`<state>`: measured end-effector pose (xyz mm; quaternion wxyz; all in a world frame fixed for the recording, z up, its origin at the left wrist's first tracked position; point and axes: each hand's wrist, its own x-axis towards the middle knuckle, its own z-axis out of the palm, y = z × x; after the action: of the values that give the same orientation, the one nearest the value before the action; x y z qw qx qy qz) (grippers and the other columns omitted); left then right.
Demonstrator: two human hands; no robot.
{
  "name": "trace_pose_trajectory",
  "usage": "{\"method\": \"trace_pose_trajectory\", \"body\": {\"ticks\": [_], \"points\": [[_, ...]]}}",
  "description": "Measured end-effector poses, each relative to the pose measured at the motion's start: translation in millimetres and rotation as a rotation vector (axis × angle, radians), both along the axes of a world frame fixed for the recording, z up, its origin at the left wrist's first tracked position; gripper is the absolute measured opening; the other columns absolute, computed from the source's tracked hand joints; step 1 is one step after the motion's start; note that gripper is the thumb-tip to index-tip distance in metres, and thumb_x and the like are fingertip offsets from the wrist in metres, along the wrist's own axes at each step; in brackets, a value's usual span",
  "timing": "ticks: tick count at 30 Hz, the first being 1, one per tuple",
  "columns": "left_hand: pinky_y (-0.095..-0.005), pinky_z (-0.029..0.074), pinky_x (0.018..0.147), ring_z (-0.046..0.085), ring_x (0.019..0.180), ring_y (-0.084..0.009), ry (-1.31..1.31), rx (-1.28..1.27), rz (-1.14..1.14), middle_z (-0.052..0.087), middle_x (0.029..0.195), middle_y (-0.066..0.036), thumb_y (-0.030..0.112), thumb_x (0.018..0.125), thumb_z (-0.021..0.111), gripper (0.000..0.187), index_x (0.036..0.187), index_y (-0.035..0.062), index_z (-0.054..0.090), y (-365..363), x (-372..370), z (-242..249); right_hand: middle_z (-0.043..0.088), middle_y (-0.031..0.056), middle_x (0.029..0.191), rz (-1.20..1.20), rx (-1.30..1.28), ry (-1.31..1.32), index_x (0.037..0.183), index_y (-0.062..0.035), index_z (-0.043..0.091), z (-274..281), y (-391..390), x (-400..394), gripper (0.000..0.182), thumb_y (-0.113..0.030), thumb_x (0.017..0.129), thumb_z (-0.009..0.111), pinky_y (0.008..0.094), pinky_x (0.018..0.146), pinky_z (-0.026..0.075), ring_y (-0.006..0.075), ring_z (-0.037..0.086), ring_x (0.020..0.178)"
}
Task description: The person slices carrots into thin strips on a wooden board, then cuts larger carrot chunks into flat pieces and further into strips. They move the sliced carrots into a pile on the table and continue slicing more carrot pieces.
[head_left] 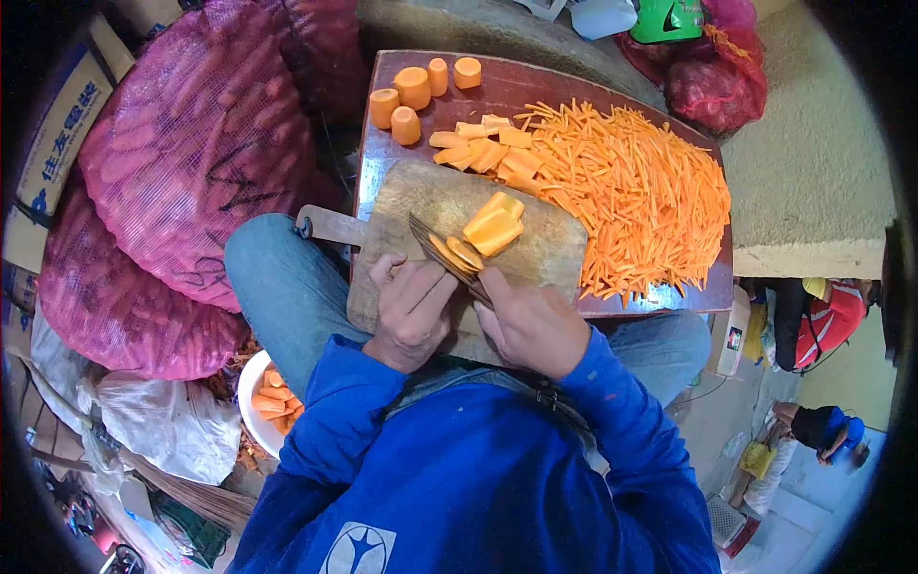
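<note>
My right hand (535, 325) is closed at the lower end of a knife (440, 246), whose dark blade slants up and left across a wooden cutting board (387, 225). Beside the blade my left hand (413, 311) rests with curled fingers; whatever lies under them is hidden. Two thin carrot slices (456, 253) lie against the blade's far side. Just beyond is a stack of carrot slabs (494, 225). The board sits over my lap, overlapping a dark red tabletop (516, 88), and its handle (330, 226) points left.
A big heap of carrot strips (641, 201) covers the tabletop's right side, with carrot slabs (488, 148) beside it. Several carrot chunks (412, 88) stand at the far left corner. Red mesh sacks (191, 163) and a white bowl of carrots (256, 397) are leftward. Another person (822, 428) is far right.
</note>
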<state>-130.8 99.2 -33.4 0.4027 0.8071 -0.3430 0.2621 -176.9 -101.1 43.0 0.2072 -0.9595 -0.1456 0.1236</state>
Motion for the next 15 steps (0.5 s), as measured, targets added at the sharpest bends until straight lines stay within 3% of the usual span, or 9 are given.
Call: {"method": "trace_pose_trajectory", "body": {"ticks": [5, 7, 8, 10, 11, 12, 14, 15], "points": [[-0.0459, 0.040, 0.097, 0.069, 0.093, -0.0236, 0.029, 0.011, 0.011, 0.069, 0.104, -0.006, -0.001, 0.071, 0.078, 0.036, 0.106, 0.0055, 0.075, -2.9, -3.2, 0.8, 0.071, 0.0272, 0.082, -0.037, 0.059, -0.027, 0.121, -0.0002, 0.056, -6.6, -15.2, 18.1, 0.034, -0.027, 0.102, 0.065, 0.0535, 0.061, 0.055, 0.0433, 0.068, 0.063], [-0.0459, 0.040, 0.096, 0.069, 0.094, -0.0235, 0.037, 0.042, 0.022, 0.069, 0.105, -0.006, -0.001, 0.072, 0.079, 0.037, 0.108, 0.0059, 0.075, -3.9, -1.6, 2.7, 0.068, 0.0240, 0.078, -0.066, 0.548, -0.019, 0.113, -0.0002, 0.060, -29.0, -37.8, 32.7, 0.028, -0.026, 0.104, 0.065, 0.0478, 0.057, 0.054, 0.0343, 0.065, 0.056], [-0.0458, 0.040, 0.095, 0.068, 0.095, -0.0237, 0.041, 0.050, 0.016, 0.069, 0.107, -0.006, 0.000, 0.072, 0.078, 0.038, 0.110, 0.0059, 0.074, -3.8, -0.7, 3.7, 0.068, 0.0240, 0.078, -0.063, 0.549, -0.026, 0.113, -0.0002, 0.060, -20.2, -42.1, 32.7, 0.028, -0.026, 0.104, 0.065, 0.0478, 0.057, 0.054, 0.0343, 0.065, 0.056], [-0.0457, 0.040, 0.095, 0.068, 0.097, -0.0240, 0.048, 0.065, 0.018, 0.069, 0.108, -0.006, 0.000, 0.073, 0.078, 0.039, 0.111, 0.0060, 0.074, -1.5, 0.2, 5.9, 0.063, 0.0175, 0.076, -0.387, 0.756, 0.546, 0.109, 0.0001, 0.061, 9.1, -44.4, 29.6, 0.026, -0.025, 0.105, 0.063, 0.0435, 0.060, 0.053, 0.0256, 0.063, 0.062], [-0.0460, 0.040, 0.095, 0.068, 0.098, -0.0246, 0.065, 0.061, 0.005, 0.069, 0.109, -0.007, 0.001, 0.074, 0.077, 0.039, 0.112, 0.0061, 0.074, -0.8, 1.4, 7.5, 0.053, 0.0092, 0.071, -0.388, 0.790, 0.570, 0.115, -0.0008, 0.060, 16.9, -43.8, 26.0, 0.024, -0.024, 0.107, 0.062, 0.0384, 0.059, 0.048, 0.0207, 0.058, 0.061], [-0.0462, 0.039, 0.095, 0.068, 0.099, -0.0252, 0.080, 0.056, -0.009, 0.069, 0.110, -0.007, 0.002, 0.074, 0.077, 0.039, 0.113, 0.0061, 0.073, -0.4, 3.0, 8.3, 0.053, 0.0092, 0.071, -0.383, 0.793, 0.572, 0.115, -0.0008, 0.060, 15.4, -43.0, 20.9, 0.024, -0.024, 0.107, 0.062, 0.0384, 0.059, 0.048, 0.0207, 0.058, 0.061], [-0.0463, 0.039, 0.095, 0.068, 0.100, -0.0257, 0.094, 0.037, -0.022, 0.070, 0.111, -0.008, 0.002, 0.073, 0.076, 0.040, 0.113, 0.0059, 0.073, -1.2, 5.3, 5.8, 0.056, 0.0095, 0.075, -0.177, 0.550, 0.117, 0.116, 0.0006, 0.060, 11.7, -41.5, 7.7, 0.026, -0.023, 0.106, 0.065, 0.0394, 0.065, 0.049, 0.0184, 0.063, 0.072], [-0.0464, 0.039, 0.094, 0.068, 0.100, -0.0263, 0.110, 0.015, -0.039, 0.070, 0.112, -0.008, 0.001, 0.072, 0.076, 0.042, 0.114, 0.0057, 0.073, -1.9, 6.2, 4.7, 0.065, 0.0235, 0.080, -0.163, 0.529, 0.087, 0.119, 0.0002, 0.059, 25.3, -35.0, 0.6, 0.028, -0.024, 0.106, 0.064, 0.0510, 0.064, 0.052, 0.0423, 0.067, 0.067]]}}
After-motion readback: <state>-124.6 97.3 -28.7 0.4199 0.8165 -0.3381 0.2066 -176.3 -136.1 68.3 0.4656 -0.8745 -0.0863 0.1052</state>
